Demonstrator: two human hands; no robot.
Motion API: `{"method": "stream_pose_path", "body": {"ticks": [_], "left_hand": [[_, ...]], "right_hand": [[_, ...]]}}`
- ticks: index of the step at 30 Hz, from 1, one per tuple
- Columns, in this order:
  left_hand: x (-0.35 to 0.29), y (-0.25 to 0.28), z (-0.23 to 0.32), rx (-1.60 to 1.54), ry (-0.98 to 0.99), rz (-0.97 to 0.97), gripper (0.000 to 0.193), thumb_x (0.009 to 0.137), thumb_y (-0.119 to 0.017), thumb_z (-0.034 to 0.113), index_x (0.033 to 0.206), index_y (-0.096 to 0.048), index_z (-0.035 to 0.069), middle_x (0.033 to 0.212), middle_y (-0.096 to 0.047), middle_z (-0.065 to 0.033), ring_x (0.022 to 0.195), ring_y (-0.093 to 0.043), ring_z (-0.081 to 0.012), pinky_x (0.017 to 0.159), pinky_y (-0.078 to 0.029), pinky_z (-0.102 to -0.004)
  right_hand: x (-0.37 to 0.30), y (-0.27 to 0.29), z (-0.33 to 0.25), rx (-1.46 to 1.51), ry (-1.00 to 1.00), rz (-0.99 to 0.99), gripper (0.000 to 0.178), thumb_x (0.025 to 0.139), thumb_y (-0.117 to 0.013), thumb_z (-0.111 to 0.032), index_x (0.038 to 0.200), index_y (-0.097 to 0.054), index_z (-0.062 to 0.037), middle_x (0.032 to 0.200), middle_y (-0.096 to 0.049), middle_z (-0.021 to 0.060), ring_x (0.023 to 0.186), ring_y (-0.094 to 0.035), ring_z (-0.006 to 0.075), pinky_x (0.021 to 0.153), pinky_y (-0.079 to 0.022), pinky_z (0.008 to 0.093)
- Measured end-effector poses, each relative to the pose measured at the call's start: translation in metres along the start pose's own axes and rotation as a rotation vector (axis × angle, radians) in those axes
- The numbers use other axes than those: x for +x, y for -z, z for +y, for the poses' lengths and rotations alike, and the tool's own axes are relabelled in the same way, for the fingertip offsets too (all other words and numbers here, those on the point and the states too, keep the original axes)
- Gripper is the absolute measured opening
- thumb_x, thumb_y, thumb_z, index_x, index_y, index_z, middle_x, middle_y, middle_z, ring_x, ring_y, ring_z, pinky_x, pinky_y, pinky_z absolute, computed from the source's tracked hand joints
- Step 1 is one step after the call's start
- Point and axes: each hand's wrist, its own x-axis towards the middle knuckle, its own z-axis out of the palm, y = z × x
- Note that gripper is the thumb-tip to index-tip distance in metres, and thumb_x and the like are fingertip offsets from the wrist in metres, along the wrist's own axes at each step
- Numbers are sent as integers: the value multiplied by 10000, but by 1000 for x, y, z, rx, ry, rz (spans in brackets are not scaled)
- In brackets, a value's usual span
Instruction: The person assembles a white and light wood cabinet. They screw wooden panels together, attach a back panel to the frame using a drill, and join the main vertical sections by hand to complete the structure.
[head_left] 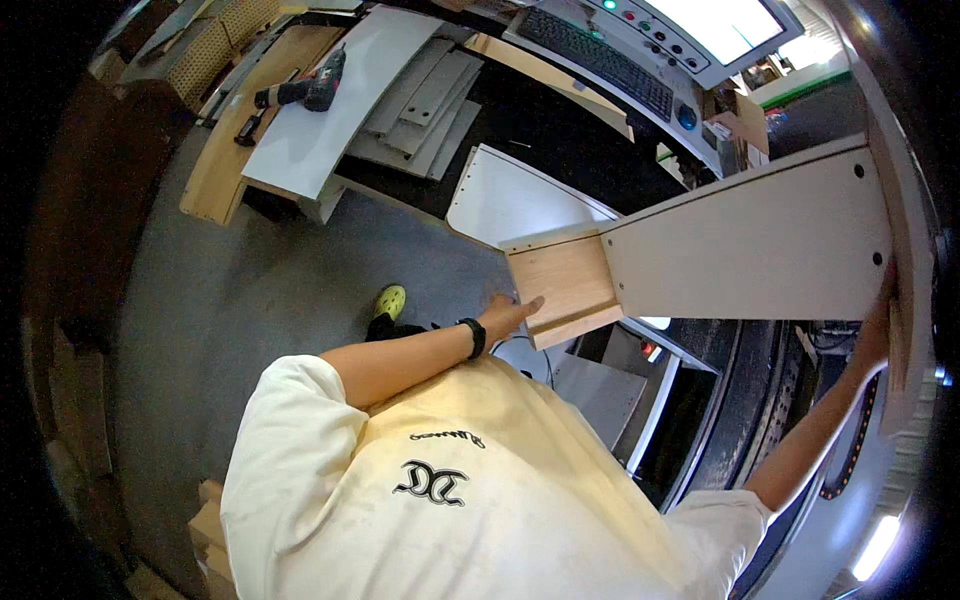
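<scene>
A partly assembled furniture frame (740, 235) of white panels with dark screw holes spans from my middle to my right. At its near-left end is a light wood-toned section (562, 278) with a raised edge. My left hand (508, 315), with a black band on the wrist, grips that end, thumb on the wood-toned face. At the far right, my right hand (876, 325) holds the frame next to an upright wood-edged panel (905, 320). Its fingers are mostly hidden by the panels. Behind the wood-toned end, a white panel with a rounded corner (515, 195) stands on the left.
A cordless drill (318, 85) lies on a white board (330, 110), beside stacked grey boards (425, 105). Farther back are a keyboard (595, 60), a mouse (686, 116) and a lit screen (725, 25). A dark machine bed (735, 400) runs below the frame.
</scene>
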Motion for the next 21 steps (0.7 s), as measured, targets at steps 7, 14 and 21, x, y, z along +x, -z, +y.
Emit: {"method": "stream_pose_path", "body": {"ticks": [7, 14, 21], "left_hand": [[54, -12, -40, -537, 52, -462, 722, 832, -788, 283, 1404, -363, 169, 1305, -549, -85, 1192, -565, -237, 916, -540, -431], [47, -22, -44, -360, -56, -402, 722, 801, -783, 108, 1379, -349, 98, 1271, -554, -105, 1129, -595, -255, 865, -557, -435], [52, -21, -55, -369, -105, -472, 613, 817, -760, 91, 1339, -438, 67, 1238, -593, -101, 1111, -603, -243, 840, -560, -424]], "right_hand": [[67, 15, -110, 254, -976, -19, 574, 929, -654, -391, 1321, -557, 17, 1356, -567, 150, 1230, -564, 230, 1003, -499, 399], [-7, 0, -27, 72, 34, -111, 470, 979, -579, -317, 1375, -533, -69, 1345, -575, 118, 1276, -524, 222, 1097, -405, 389], [19, -16, -87, 227, 132, 42, 378, 952, -626, -212, 1290, -602, -46, 1241, -652, 114, 1143, -622, 252, 979, -495, 363]]}}
